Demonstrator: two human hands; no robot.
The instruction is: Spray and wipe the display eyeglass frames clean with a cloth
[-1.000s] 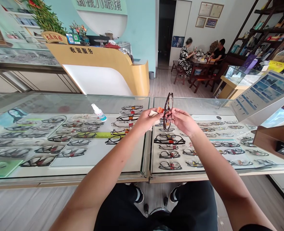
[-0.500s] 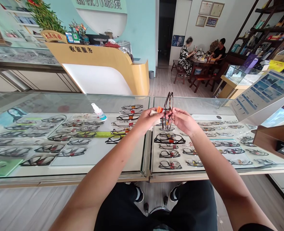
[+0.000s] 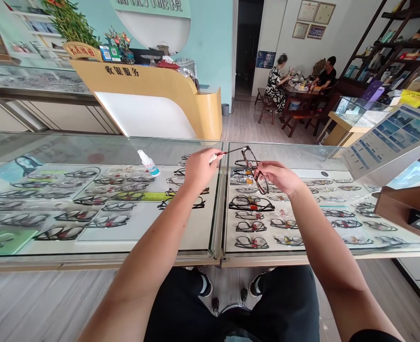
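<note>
A pair of dark tortoise-patterned glasses [image 3: 263, 184] is held up above the glass counter. My right hand [image 3: 279, 176] grips its frame at the front, near the lenses. One temple stretches out to the left toward my left hand [image 3: 201, 167], whose fingers are wrapped round its tip with a bit of pale cloth. The lenses stand tilted between the hands. A white spray bottle [image 3: 148, 164] with a blue label is on the counter to the left of my left hand.
Rows of glasses [image 3: 252, 204] lie inside the glass display counter [image 3: 219, 228]. A tilted leaflet display [image 3: 397, 142] and a brown wooden box [image 3: 405, 213] are at the right. Beyond are a yellow reception desk [image 3: 208, 111] and two people seated at a table [image 3: 300, 90].
My left hand has moved left, from the front of the glasses out to the temple. The glasses have turned, with the temple now pointing left. The orange tag is no longer visible at my fingers.
</note>
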